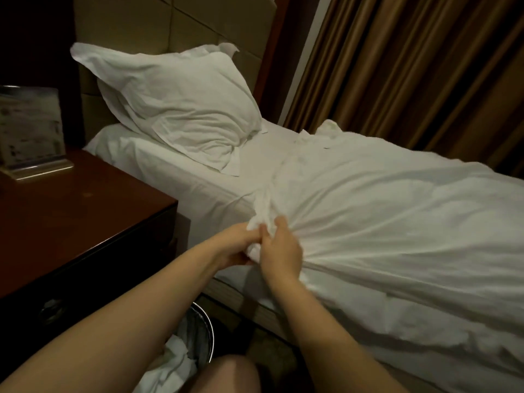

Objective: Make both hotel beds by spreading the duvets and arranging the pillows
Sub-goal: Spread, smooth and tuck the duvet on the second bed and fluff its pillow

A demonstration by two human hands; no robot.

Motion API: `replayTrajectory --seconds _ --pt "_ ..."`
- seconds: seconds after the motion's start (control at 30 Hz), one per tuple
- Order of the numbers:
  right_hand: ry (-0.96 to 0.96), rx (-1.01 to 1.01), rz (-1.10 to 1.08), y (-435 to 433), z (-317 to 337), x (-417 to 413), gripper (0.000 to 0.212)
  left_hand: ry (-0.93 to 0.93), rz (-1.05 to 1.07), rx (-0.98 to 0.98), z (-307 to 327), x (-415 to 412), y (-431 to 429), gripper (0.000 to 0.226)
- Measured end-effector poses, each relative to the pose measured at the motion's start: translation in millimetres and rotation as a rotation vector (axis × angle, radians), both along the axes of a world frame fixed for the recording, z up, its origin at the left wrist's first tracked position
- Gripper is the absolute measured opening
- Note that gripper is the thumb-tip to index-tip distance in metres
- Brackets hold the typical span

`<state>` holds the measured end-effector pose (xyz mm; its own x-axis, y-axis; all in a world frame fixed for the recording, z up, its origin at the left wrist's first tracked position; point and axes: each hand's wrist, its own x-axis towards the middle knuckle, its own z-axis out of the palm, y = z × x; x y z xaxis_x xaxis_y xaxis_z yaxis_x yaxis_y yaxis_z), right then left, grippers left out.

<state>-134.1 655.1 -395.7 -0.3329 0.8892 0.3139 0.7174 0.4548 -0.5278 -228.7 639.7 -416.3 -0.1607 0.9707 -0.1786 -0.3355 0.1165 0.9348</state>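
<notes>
- Head view: the left hand (234, 245) and the right hand (283, 252) meet at the near edge of the bed (181, 168), both on one bunched corner of the white duvet (382, 222).
- The left hand's fingers (241, 258) are curled under and around the gathered cloth, gripping it.
- The right hand's fingers (280, 222) are bent over the same bunch from the other side, with the thumb pressed against it; the two hands touch each other.
- From the grip, creases fan out across the duvet, which lies over the middle and foot of the bed and hangs down the near side. Its top edge runs slantwise across the mattress, short of the pillow.
- A white pillow (175, 109) leans tilted against the padded headboard (170, 24) at the head of the bed, its lower corner resting on the bare sheet.
- To the left, just beside the bed, stands a dark wooden counter (85, 222) carrying an upright card holder (31, 131).
- Below the forearms, a round bin (202, 333) sits on the floor with crumpled white material in it.
- Brown curtains (411, 66) hang behind the far side of the bed.
</notes>
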Motion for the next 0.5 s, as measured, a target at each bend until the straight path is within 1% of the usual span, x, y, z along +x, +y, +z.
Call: replayTrajectory --seconds 0.03,0.1,0.13,0.17,0.23,0.27,0.3,0.33,0.4,0.43,0.5 --pt "-0.025 -0.025 0.006 0 -12 1 0.028 -0.030 0.002 -0.005 -8 4 -2 0.009" --pt "-0.004 -0.015 0.013 5 -1 0 0.026 -0.147 0.052 0.012 -19 9 -3 0.011" --pt "0.060 -0.003 0.009 7 16 -1 0.027 -0.157 0.058 0.006 -19 12 -2 0.011" --pt "0.169 0.020 0.001 7 39 -1 0.027 -0.157 0.037 -0.012 -16 16 0 0.011" --pt "0.452 0.142 0.026 6 85 -1 0.020 -0.086 0.019 -0.028 -2 23 4 0.017" --pt "0.512 0.218 0.045 4 98 0 0.019 -0.084 0.015 -0.018 7 26 5 0.013" --pt "0.472 0.257 0.067 1 102 1 0.017 -0.118 0.008 0.013 17 27 3 0.020" --pt "0.358 0.261 0.092 0 96 3 0.017 -0.136 0.023 0.039 26 26 3 0.032" --pt "0.087 0.180 0.129 4 58 5 0.026 -0.220 0.053 0.076 36 18 1 0.045" --pt "-0.004 0.143 0.141 5 38 7 0.028 -0.248 0.053 0.071 33 14 1 0.048" --pt "-0.062 0.147 0.172 11 11 11 0.027 -0.315 0.052 0.008 23 8 0 0.048"
